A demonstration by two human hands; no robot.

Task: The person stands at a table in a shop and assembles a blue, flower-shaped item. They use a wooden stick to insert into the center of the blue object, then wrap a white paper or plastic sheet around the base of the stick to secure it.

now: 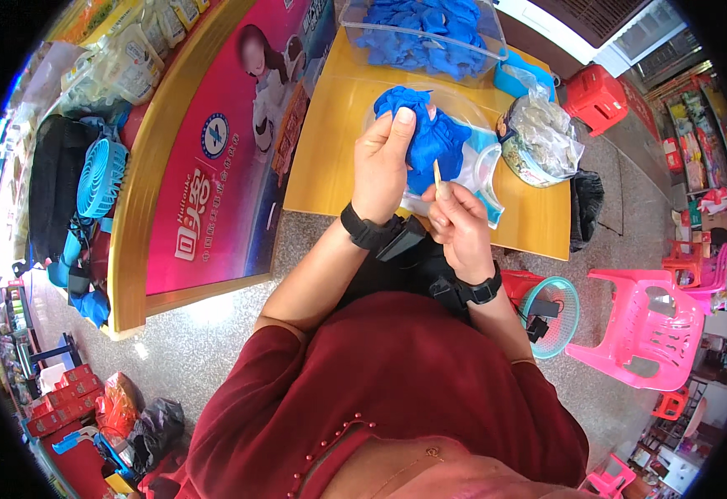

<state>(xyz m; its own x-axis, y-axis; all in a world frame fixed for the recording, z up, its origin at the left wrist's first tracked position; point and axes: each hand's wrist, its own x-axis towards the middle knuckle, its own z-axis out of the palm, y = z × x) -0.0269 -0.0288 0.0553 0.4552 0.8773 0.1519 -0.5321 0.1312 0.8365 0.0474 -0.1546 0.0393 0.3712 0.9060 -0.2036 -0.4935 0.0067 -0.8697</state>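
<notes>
Shows at upper centre one left hand [384,162] and one right hand [463,223], so two hands, with two black wristbands [362,228], one blue bundle [440,143] and one thin pale stick [437,171]. Has in the same part one yellow worktop [330,125], one clear rectangular bin [484,55] and one round tub [538,171]. Includes one turquoise fan [101,178] at upper left, plus one turquoise basket [575,312] and one whole pink armchair [667,339] at right.

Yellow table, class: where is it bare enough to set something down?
The yellow table has a bare strip between the pink poster panel and the left hand, and a patch at the near right corner, below the round tub. Crowded: the middle, around the blue fabric, and the far side, under the clear plastic bin.
</notes>
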